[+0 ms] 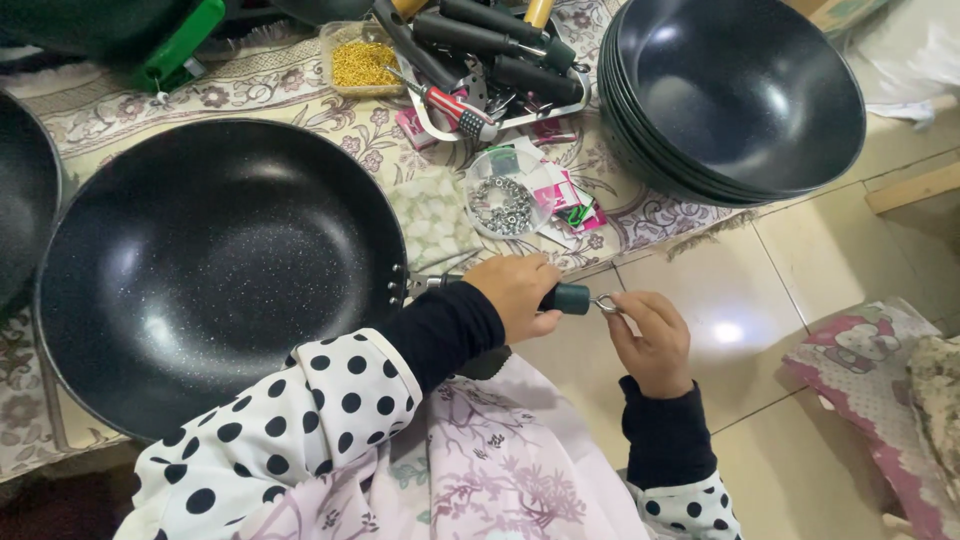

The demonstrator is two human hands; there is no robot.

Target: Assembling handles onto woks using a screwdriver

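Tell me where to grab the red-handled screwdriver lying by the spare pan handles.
Take the screwdriver by its red grip, coming down from above. It lies flat across the metal tray, grip end nearest the pan and uncovered; the thin shaft runs up beside the yellow box.
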